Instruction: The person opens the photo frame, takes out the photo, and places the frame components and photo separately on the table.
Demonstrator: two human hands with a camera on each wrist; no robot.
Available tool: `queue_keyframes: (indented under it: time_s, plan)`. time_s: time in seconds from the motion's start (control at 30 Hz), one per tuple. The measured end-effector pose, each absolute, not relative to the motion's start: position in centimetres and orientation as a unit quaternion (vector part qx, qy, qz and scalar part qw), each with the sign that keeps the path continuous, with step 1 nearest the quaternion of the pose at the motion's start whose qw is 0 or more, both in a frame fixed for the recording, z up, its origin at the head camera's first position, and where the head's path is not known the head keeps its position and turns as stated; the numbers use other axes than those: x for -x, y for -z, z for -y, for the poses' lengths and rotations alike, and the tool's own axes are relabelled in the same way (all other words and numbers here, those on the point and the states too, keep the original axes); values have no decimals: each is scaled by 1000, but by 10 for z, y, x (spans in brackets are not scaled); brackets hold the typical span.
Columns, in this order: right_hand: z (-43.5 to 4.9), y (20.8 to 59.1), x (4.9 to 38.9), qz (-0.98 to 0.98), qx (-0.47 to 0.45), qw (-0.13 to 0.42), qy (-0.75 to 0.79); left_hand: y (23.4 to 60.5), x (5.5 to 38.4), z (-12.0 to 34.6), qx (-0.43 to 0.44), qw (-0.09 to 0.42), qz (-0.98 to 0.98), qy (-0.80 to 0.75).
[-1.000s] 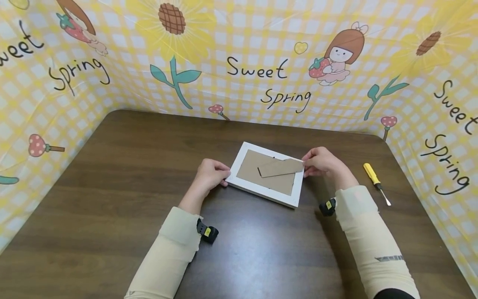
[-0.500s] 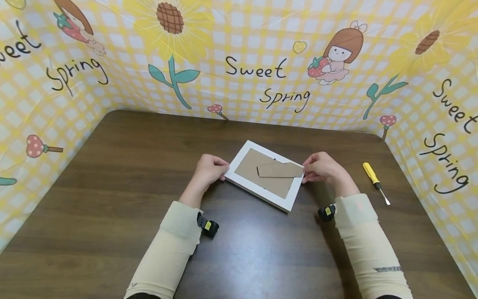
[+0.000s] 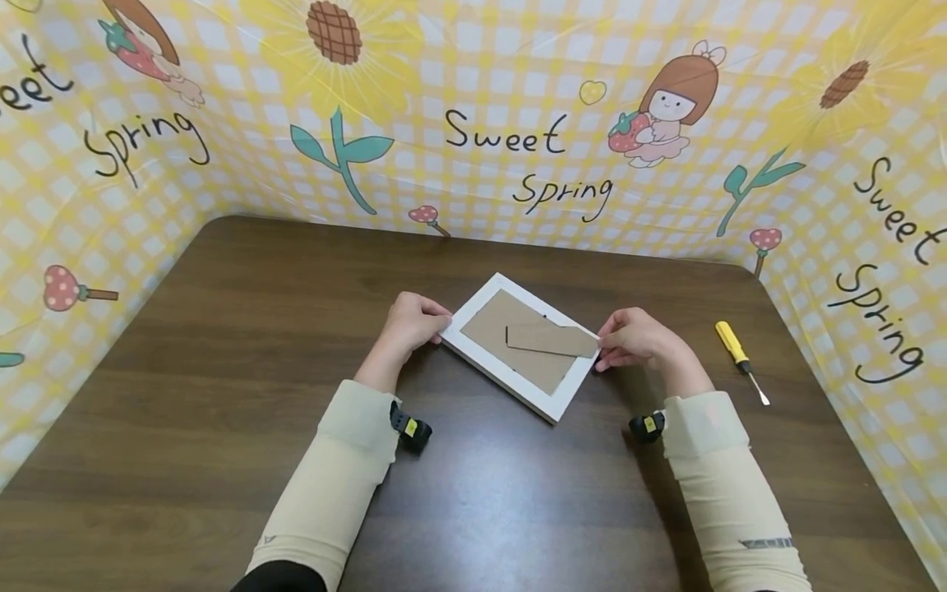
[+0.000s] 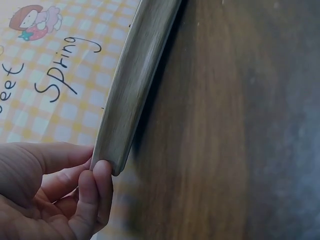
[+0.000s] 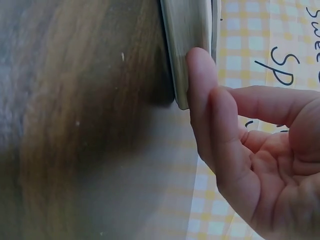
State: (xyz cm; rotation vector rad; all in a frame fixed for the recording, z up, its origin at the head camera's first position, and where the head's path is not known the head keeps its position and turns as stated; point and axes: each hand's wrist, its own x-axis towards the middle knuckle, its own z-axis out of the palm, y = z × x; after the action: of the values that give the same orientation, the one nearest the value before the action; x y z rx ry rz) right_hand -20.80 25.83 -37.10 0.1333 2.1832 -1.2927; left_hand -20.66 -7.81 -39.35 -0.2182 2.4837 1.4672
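Observation:
A white picture frame (image 3: 503, 372) lies face down in the head view, turned at a slant above the table. Its brown backing board (image 3: 484, 321) shows, with a stand flap (image 3: 547, 339) lying across it. My left hand (image 3: 410, 322) pinches the frame's left corner between thumb and fingers. At the opposite corner, my right hand (image 3: 639, 335) pinches the edge near the flap's hinge end. Both wrist views show the frame's pale side edge (image 4: 135, 75) from close by; in the right one, two fingertips (image 5: 200, 62) lie against it.
A screwdriver (image 3: 734, 345) with a yellow and black handle lies on the dark wooden table (image 3: 222, 395), right of my right hand. Yellow checked cloth (image 3: 510, 74) with printed flowers and figures hangs around the table's back and sides.
The picture frame has turned clockwise: its left corner moved away from me with my left hand, while its right corner came nearer with my right hand. The screwdriver stayed put.

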Motion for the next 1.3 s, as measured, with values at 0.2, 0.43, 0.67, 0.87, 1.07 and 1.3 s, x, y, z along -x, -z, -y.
queue_keyframes:
  time_s: [0.2,0.43,0.67,0.87,1.07,1.3]
  plan:
    - [-258,372,204,-824,-43,301,478,396,212,80,78,126,-852,-502]
    - [-257,367,206,-855,-24,293,428,399,205,82,96,128,-837,-524]
    - [-250,348,222,-906,9,244,345,395,176,81,139,148,-766,-609]
    - [-231,337,240,-911,27,241,333,398,153,69,161,161,-703,-673]
    - [-220,344,253,-910,40,245,332,402,148,52,163,172,-675,-699]
    - [-204,353,252,-913,67,267,301,407,143,44,163,167,-674,-701]
